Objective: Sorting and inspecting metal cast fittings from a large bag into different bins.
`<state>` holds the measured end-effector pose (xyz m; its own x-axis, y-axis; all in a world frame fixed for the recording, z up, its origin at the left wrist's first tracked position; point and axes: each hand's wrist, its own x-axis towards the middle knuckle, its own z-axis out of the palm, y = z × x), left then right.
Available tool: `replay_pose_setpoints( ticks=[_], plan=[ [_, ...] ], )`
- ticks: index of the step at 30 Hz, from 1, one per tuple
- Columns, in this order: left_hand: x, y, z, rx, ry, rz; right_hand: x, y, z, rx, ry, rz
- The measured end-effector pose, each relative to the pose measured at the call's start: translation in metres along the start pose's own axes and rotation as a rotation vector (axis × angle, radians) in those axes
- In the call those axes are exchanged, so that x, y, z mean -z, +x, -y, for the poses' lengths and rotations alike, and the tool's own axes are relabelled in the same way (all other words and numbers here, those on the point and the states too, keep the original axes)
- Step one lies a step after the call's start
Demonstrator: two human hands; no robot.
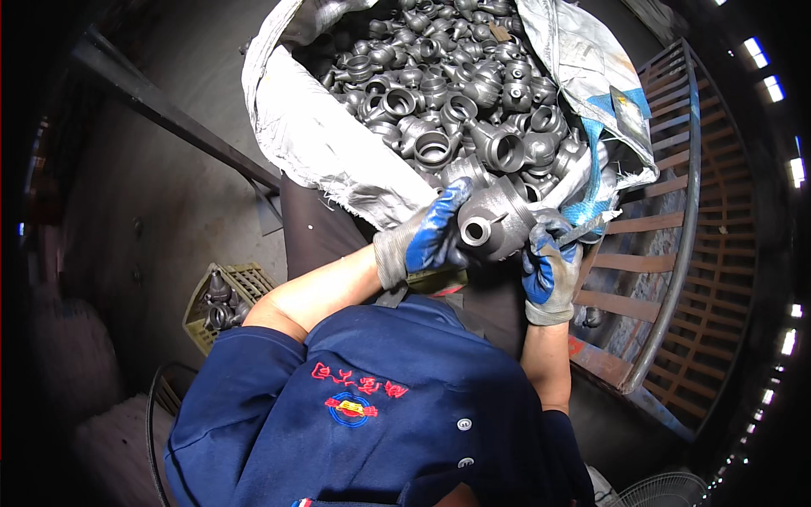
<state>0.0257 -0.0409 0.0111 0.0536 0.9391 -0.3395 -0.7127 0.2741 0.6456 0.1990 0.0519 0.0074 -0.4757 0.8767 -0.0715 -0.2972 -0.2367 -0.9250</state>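
Observation:
In front of my chest is a dark grey metal casting (494, 221), rounded, with a small round hole in its end facing me. My left hand (432, 235), in a grey glove with a blue coating, grips its left side. My right hand (551, 269), gloved alike, is closed at the casting's right side. From its fingers a flat grey bar, like a file (589, 228), sticks out to the right. Just beyond, many similar castings (432, 148) fill a large white woven sack (325, 139), whose blue strap hangs near my right hand.
A rusty barred metal frame (650, 262) stands close on the right. At lower left, a yellowish plastic crate (203, 325) holds several castings. A long metal beam (169, 106) crosses the upper left. Part of a fan guard (663, 490) shows at lower right.

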Motion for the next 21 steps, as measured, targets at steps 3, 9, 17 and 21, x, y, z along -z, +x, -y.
replay_pose_setpoints(
  ticks=[3, 9, 17, 21],
  plan=[
    [-0.019, 0.0, 0.005, -0.111, -0.24, 0.069, -0.004, 0.0, -0.002, -0.045, -0.001, -0.035],
    [-0.005, 0.012, 0.019, -0.643, 0.194, 0.063, -0.025, 0.002, 0.018, -0.015, -0.312, 0.034],
    [0.014, 0.025, 0.033, -0.671, 0.169, -0.085, -0.033, 0.001, 0.011, 0.097, -0.6, 0.051],
    [0.011, 0.025, 0.03, -0.825, 0.591, -0.236, -0.013, 0.02, -0.013, 0.376, -0.775, 0.094]
  ],
)
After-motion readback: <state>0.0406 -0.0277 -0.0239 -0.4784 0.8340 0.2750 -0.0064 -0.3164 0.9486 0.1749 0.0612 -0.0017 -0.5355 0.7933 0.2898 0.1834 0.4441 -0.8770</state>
